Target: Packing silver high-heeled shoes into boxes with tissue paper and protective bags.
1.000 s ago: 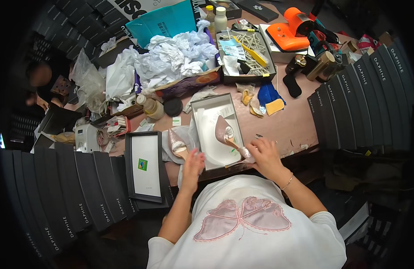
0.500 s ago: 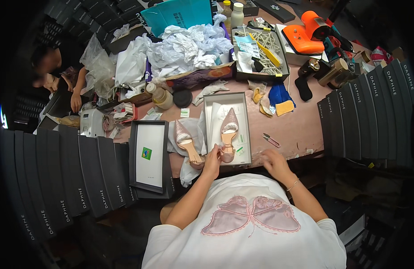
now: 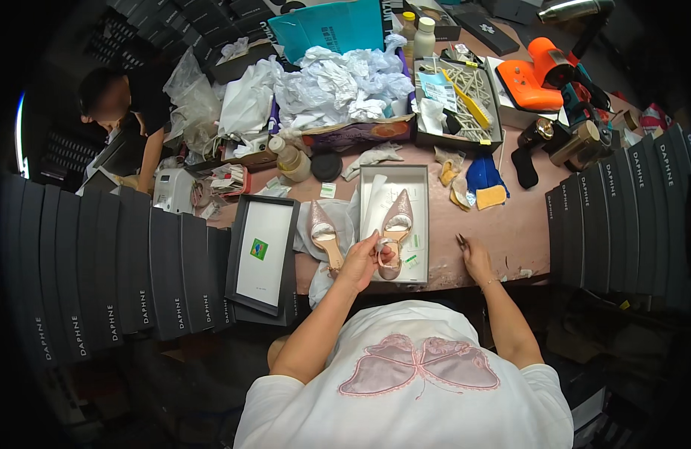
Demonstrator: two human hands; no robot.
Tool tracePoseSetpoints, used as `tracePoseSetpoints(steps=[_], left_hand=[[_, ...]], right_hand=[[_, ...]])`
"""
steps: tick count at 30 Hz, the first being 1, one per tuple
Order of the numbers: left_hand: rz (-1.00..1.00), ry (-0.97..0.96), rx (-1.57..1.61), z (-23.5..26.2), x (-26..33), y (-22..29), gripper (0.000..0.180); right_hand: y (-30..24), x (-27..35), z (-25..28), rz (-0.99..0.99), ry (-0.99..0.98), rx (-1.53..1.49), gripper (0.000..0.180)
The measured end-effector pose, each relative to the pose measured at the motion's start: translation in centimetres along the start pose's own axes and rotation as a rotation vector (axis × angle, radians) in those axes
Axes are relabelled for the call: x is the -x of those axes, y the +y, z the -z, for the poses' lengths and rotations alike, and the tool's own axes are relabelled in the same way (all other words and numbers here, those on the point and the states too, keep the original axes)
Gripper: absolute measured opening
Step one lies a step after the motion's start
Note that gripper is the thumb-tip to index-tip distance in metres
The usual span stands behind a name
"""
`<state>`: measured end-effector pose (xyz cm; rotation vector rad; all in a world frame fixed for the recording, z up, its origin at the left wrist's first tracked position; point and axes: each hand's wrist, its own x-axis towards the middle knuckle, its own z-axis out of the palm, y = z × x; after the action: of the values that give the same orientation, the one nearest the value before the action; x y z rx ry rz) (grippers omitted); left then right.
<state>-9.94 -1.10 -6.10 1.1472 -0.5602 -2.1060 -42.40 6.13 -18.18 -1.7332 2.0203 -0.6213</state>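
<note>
A pink, glittery pointed slingback shoe (image 3: 397, 217) lies in a grey-edged shoe box (image 3: 419, 187), with white stuffing in its toe. My left hand (image 3: 359, 266) is closed at its heel end, fingers pinching the ankle strap. To the right of the box, my right hand (image 3: 478, 263) grips small thread snips (image 3: 461, 241), blades pointing away from me. Their handle is mostly hidden in my fingers. The matching shoe (image 3: 320, 227) rests on white tissue left of the box, its heel partly covered by my left hand.
An open box lid (image 3: 269, 303) with a green sticker lies at the left. Stacked dark shoe boxes (image 3: 158, 269) wall both sides. Behind are crumpled paper (image 3: 338, 86), a tray of sticks (image 3: 480, 82), an orange device (image 3: 519, 84) and bottles. Another person (image 3: 129, 105) sits far left.
My right hand has picked the snips up off the table. My left hand has shifted from beside the shoe's heel onto its strap. The whole view has shifted slightly.
</note>
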Motion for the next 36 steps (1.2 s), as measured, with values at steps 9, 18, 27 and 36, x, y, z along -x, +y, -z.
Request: tracePoseSetpoints(steps=[9,18,27,36], left_hand=[[-0.226,0.153,-1.073,1.5,1.2,1.7,0.021],[0.054,0.010,0.294,1.2,0.6,0.5,0.025],[0.036,0.004,0.226,1.0,0.4,0.7,0.024],[0.064,0.010,0.167,-0.1,0.7,0.0,0.023]], right_hand=[[-14.4,0.2,6.0,-0.432,-0.348,-1.126,0.021],[-22.6,-1.5,6.8,0.205,-0.320,-0.626,0.038],[-24.0,-1.6,6.3,0.292,-0.242,-0.183,0.033],[-23.6,-1.5,6.0,0.266,-0.250,-0.130,0.033]])
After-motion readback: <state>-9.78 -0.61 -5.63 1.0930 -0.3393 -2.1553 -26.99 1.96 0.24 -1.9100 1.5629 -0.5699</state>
